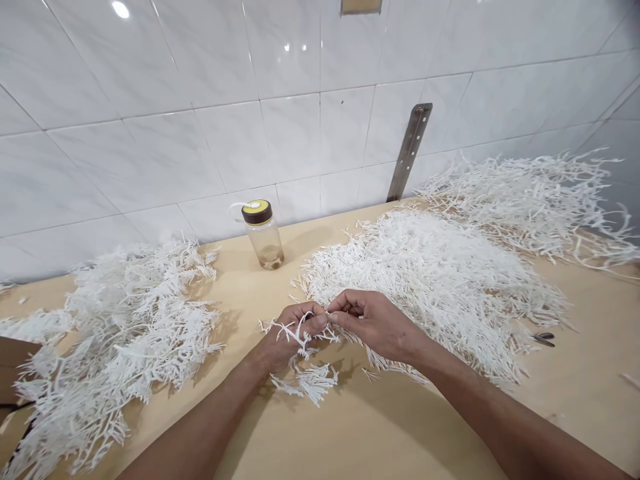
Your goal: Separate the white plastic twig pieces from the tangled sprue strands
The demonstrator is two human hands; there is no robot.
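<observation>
My left hand [295, 333] is closed on a white branching sprig [303, 333], whose thin forked twigs hang over the fingers and below the palm. Against it, my right hand [370, 320] pinches with thumb and forefinger at the sprig's end; the exact spot between the fingertips is too small to make out. Beneath and behind the right hand spreads a large heap of short white twig pieces [425, 273]. A bushy pile of white branched sprigs [145, 333] lies to the left.
A clear bottle [265, 243] with a dark and yellow lid stands near the tiled wall. Longer white stems [535, 193] lie at the back right. Small dark snips [544, 339] rest right of the heap. A metal bracket [410, 153] leans on the wall; a brown box [15, 367] sits far left.
</observation>
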